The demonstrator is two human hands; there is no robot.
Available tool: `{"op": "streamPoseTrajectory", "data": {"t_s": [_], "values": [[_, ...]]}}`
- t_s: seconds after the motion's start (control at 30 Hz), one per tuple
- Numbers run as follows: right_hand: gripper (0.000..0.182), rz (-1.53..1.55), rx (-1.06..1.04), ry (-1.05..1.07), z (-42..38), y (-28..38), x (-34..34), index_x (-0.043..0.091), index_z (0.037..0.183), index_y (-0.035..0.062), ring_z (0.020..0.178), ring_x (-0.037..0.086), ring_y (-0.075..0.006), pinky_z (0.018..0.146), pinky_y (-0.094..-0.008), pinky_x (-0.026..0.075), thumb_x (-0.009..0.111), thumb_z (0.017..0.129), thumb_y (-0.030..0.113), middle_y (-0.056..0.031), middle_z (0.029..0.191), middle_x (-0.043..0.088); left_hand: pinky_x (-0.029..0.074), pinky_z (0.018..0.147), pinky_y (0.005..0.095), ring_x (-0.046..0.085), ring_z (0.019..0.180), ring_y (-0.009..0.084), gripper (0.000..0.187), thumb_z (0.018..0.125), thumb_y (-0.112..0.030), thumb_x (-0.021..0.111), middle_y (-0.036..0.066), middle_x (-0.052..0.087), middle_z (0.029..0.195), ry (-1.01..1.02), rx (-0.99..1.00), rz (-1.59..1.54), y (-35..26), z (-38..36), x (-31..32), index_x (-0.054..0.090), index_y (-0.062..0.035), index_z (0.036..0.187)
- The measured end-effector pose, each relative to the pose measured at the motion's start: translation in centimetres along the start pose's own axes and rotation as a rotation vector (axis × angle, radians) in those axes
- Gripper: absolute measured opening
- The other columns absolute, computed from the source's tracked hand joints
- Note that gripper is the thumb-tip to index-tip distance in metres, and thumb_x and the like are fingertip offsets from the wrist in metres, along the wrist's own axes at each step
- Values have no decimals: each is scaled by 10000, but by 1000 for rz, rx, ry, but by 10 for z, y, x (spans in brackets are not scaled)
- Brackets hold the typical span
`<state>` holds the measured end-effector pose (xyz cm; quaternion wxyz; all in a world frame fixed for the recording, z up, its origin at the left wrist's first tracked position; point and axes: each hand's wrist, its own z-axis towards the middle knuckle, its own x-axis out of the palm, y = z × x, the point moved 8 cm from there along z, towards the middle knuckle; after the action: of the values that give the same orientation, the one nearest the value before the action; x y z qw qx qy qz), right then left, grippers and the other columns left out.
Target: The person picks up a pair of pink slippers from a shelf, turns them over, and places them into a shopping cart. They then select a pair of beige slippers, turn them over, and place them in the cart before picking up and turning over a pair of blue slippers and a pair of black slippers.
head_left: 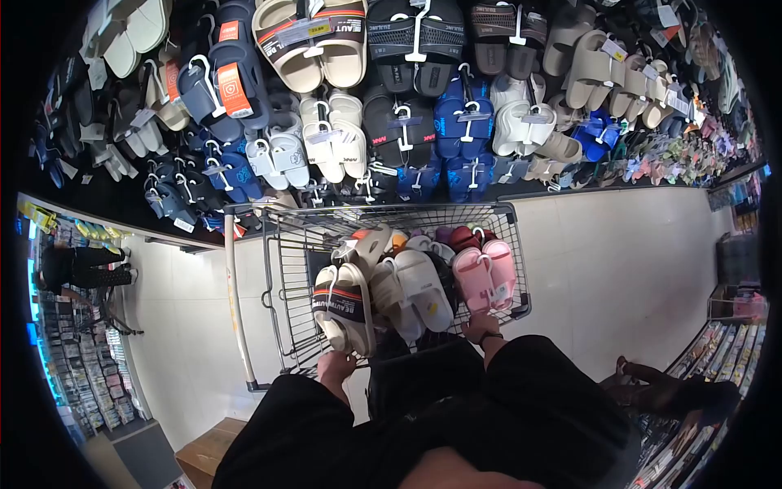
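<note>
A wire shopping cart (281,269) stands before me, holding several pairs of slippers. My left hand (335,367) is closed at the cart's near side, against the lower end of a beige pair with a dark striped strap (343,306); what its fingers grip is hidden. Farther right, my right hand (481,327), with a dark band at the wrist, is closed just below a pink pair (485,275); its grip is also unclear. Between them lie white slippers (423,289). A dark red pair (471,237) rests behind the pink one.
Slippers on hooks (399,130) fill the rack beyond the cart. One person (81,267) is at the far left, another (676,398) at the lower right beside a shelf (737,359). A cardboard box (208,448) sits at the lower left.
</note>
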<state>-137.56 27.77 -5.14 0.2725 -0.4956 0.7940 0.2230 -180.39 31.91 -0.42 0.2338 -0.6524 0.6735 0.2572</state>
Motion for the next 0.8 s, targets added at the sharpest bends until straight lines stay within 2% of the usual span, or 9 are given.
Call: {"op": "streamPoseTrajectory", "data": {"t_s": [0.1, 0.3, 0.5, 0.8], "values": [[476, 20, 1, 11, -2, -5, 2, 711, 961, 66, 977, 662, -296, 865, -421, 514, 538, 845, 494, -147, 1000, 695, 526, 788, 447, 671, 882, 337, 433, 822, -444, 497, 163, 700, 905, -23, 5, -16, -9, -10, -6, 729, -87, 896], [434, -7, -29, -35, -5, -7, -2, 704, 987, 85, 935, 669, -304, 839, -446, 517, 546, 846, 464, -139, 954, 700, 528, 765, 436, 676, 855, 327, 426, 799, -422, 518, 165, 700, 874, -88, 25, -20, -12, -15, -3, 724, -56, 869], [428, 24, -32, -40, 0, -10, -4, 715, 959, 82, 960, 663, -305, 853, -436, 514, 554, 833, 459, -154, 1000, 693, 527, 812, 415, 670, 917, 302, 460, 842, -462, 504, 143, 699, 960, -82, -32, -19, -15, -22, -9, 724, -65, 915], [430, 34, -51, -56, 9, -11, -9, 711, 987, 67, 970, 660, -310, 859, -429, 516, 563, 841, 444, -163, 998, 694, 534, 773, 434, 676, 884, 309, 462, 873, -456, 466, 147, 702, 892, -127, 1, 27, -23, -20, -14, 724, -73, 883]]}}
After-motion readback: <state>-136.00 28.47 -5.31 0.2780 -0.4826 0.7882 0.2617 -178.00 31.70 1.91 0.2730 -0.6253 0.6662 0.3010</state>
